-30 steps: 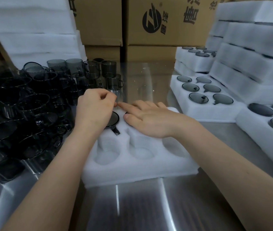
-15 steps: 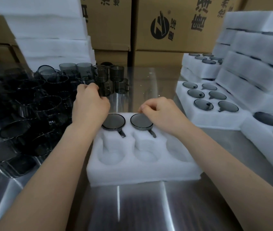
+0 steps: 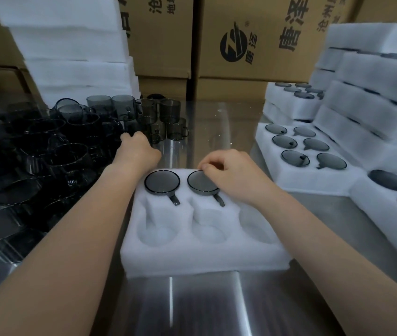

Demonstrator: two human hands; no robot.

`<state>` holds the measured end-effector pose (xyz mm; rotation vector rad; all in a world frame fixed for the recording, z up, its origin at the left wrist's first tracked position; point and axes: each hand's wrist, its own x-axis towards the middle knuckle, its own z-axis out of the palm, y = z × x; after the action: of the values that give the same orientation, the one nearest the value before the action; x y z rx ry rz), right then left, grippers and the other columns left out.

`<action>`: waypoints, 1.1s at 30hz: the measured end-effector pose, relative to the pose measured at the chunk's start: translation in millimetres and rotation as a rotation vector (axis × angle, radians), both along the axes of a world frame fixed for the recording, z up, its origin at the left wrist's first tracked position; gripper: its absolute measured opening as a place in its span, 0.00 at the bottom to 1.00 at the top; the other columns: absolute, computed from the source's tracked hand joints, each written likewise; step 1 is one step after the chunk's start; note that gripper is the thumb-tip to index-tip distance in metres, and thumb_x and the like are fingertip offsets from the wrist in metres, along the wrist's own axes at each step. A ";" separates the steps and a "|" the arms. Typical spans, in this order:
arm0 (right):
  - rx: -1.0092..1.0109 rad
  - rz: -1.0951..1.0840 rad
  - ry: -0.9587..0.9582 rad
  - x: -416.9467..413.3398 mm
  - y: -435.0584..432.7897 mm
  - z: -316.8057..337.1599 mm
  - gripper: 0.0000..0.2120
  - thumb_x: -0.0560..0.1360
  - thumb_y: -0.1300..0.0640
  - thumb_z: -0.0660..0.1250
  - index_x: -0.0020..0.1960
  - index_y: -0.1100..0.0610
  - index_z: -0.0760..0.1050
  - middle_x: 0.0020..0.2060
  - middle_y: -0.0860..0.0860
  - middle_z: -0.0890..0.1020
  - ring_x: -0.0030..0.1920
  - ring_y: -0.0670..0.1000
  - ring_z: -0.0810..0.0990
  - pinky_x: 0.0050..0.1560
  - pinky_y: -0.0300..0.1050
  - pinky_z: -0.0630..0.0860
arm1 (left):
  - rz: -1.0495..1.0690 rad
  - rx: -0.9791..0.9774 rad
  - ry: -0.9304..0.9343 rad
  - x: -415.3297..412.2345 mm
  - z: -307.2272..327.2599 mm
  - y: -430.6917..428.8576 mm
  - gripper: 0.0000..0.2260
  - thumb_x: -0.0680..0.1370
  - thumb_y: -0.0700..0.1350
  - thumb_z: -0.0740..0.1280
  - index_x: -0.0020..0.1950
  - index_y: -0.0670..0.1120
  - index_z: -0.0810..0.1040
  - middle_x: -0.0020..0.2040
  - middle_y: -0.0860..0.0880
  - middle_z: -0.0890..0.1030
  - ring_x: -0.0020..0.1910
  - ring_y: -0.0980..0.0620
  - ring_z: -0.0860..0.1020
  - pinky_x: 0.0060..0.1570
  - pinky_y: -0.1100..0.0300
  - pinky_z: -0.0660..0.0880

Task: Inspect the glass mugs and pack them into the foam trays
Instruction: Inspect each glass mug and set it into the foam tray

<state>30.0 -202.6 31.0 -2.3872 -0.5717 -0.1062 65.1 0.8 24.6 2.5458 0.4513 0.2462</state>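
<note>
A white foam tray (image 3: 204,260) lies in front of me on the steel table. Two smoked-glass mugs sit upside down in its far pockets: the left mug (image 3: 162,182) and the middle mug (image 3: 201,184), handles pointing toward me. The near pockets and the far right one hold nothing. My right hand (image 3: 231,173) rests at the far edge of the middle mug, fingers curled, thumb and forefinger touching its rim. My left hand (image 3: 136,149) reaches past the tray into the heap of loose dark mugs (image 3: 54,151); its fingertips are among them and whether they grip one is hidden.
Filled foam trays (image 3: 309,163) lie at the right, with stacked trays (image 3: 374,98) behind. Empty foam trays (image 3: 76,57) are piled at the back left. Cardboard boxes (image 3: 253,44) line the far edge. Upright mugs (image 3: 168,112) stand behind the heap.
My left hand has left the first packed mug and moved up-left to the loose mugs. My right hand has lifted off the second mug, now only touching its far rim.
</note>
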 end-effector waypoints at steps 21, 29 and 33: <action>-0.019 0.016 -0.014 1.5 -0.8 -0.7 0.10 0.79 0.56 0.61 0.48 0.48 0.81 0.37 0.37 0.77 0.46 0.45 0.77 0.41 0.32 0.69 | 0.079 -0.010 -0.262 -6.4 0.1 10.8 0.09 0.76 0.31 0.63 0.52 0.37 0.80 0.50 0.37 0.78 0.49 0.38 0.77 0.43 0.55 0.72; -0.014 0.017 0.005 0.7 -1.4 -0.1 0.10 0.79 0.55 0.61 0.47 0.47 0.81 0.40 0.40 0.80 0.47 0.46 0.78 0.42 0.36 0.72 | 0.040 0.003 -0.290 -18.3 -1.1 3.5 0.10 0.75 0.33 0.65 0.51 0.43 0.81 0.53 0.40 0.81 0.53 0.39 0.78 0.45 0.54 0.72; -0.009 0.022 0.004 1.2 -1.7 -0.2 0.10 0.79 0.56 0.61 0.47 0.47 0.81 0.38 0.38 0.79 0.46 0.45 0.77 0.42 0.35 0.71 | 0.029 0.001 -0.275 -19.9 -0.7 2.9 0.08 0.75 0.34 0.66 0.50 0.44 0.81 0.52 0.41 0.81 0.52 0.40 0.78 0.45 0.54 0.72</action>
<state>31.2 -204.3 30.8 -2.3892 -0.5975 -0.0899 45.2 3.8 23.9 2.4587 0.3804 0.5984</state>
